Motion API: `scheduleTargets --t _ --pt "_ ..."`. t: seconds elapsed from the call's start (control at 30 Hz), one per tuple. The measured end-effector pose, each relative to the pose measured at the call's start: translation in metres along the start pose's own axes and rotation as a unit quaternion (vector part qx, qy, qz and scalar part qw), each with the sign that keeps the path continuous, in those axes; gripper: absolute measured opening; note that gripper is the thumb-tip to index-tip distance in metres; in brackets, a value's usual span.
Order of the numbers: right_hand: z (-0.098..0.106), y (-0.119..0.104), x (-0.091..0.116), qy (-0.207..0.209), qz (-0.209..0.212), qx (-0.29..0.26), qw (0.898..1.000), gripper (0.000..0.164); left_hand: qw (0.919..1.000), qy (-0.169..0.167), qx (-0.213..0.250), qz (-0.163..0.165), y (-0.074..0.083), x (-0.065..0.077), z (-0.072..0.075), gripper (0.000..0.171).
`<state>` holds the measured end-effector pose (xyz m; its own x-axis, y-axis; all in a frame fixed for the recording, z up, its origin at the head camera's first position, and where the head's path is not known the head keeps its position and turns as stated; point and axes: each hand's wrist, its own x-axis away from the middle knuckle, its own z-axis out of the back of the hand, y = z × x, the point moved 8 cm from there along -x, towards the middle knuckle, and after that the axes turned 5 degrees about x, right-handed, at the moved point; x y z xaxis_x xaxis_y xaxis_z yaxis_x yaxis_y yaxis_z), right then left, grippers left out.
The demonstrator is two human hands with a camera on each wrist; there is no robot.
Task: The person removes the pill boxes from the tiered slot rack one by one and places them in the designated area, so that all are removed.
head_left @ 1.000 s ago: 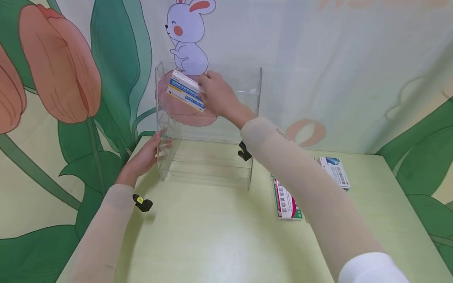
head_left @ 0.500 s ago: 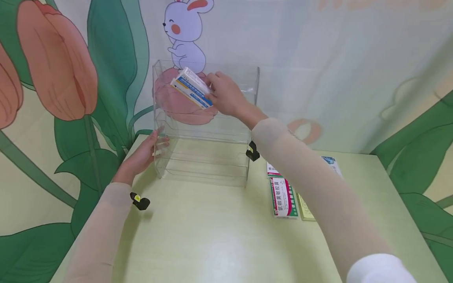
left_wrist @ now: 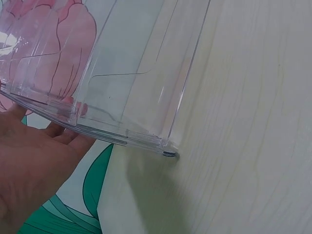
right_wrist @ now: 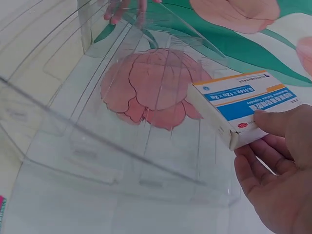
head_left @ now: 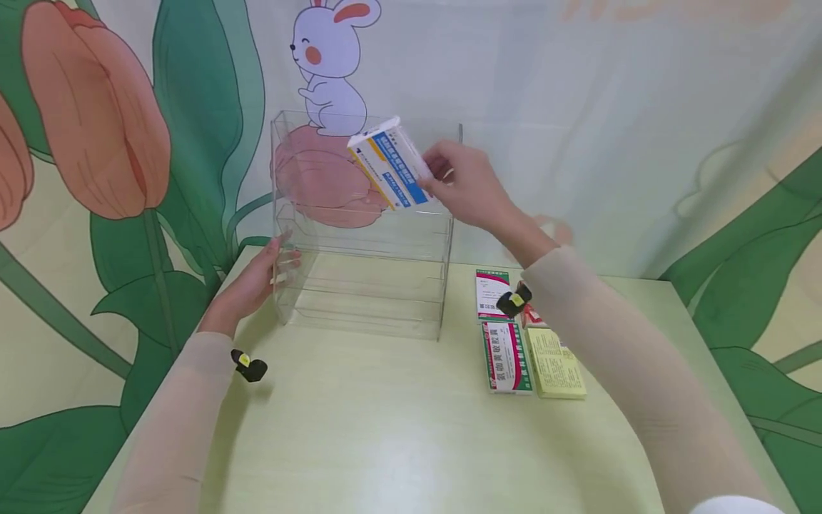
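Note:
My right hand [head_left: 472, 182] pinches a white, blue and orange medicine box [head_left: 393, 165] between thumb and fingers. The box is tilted, in front of the upper part of a clear acrylic tiered rack [head_left: 359, 332]. In the right wrist view, the thumb lies on the printed face of the medicine box [right_wrist: 251, 100] and fingers are underneath. My left hand [head_left: 247, 289] rests against the rack's left side panel, its fingers seen through the clear plastic. Seen from the left wrist, the hand [left_wrist: 41, 165] touches the rack's side panel [left_wrist: 97, 131]; the fingertips are partly obscured.
Right of the rack lie a green, white and magenta medicine box [head_left: 507, 357], a similar box [head_left: 491, 293] behind it and a yellowish box [head_left: 556, 363]. A red-and-white box [head_left: 531, 316] is partly covered by the right arm. A wall printed with a rabbit [head_left: 330, 64] stands behind.
My right hand has moved the medicine box to the right and turned its printed face more towards the head camera. The left hand stays at the rack's side. More boxes show on the table.

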<state>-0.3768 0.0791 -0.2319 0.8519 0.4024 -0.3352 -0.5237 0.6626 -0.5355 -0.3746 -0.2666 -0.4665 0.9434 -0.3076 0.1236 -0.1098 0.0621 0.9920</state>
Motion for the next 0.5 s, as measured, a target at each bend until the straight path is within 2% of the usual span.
scheduleTargets --t 0.13,0.27,0.5 --pt "0.015 0.026 0.036 0.000 -0.032 -0.022 0.999 0.029 1.0000 -0.002 -0.002 0.000 0.002 0.000 0.004 0.075" --pt "0.027 0.060 0.075 -0.014 -0.075 -0.021 0.997 0.031 1.0000 -0.001 0.000 0.001 0.003 0.002 0.005 0.075" --pt "0.044 0.134 0.163 -0.049 -0.149 -0.018 0.988 0.037 0.9999 0.001 -0.011 0.006 0.001 0.006 -0.001 0.077"
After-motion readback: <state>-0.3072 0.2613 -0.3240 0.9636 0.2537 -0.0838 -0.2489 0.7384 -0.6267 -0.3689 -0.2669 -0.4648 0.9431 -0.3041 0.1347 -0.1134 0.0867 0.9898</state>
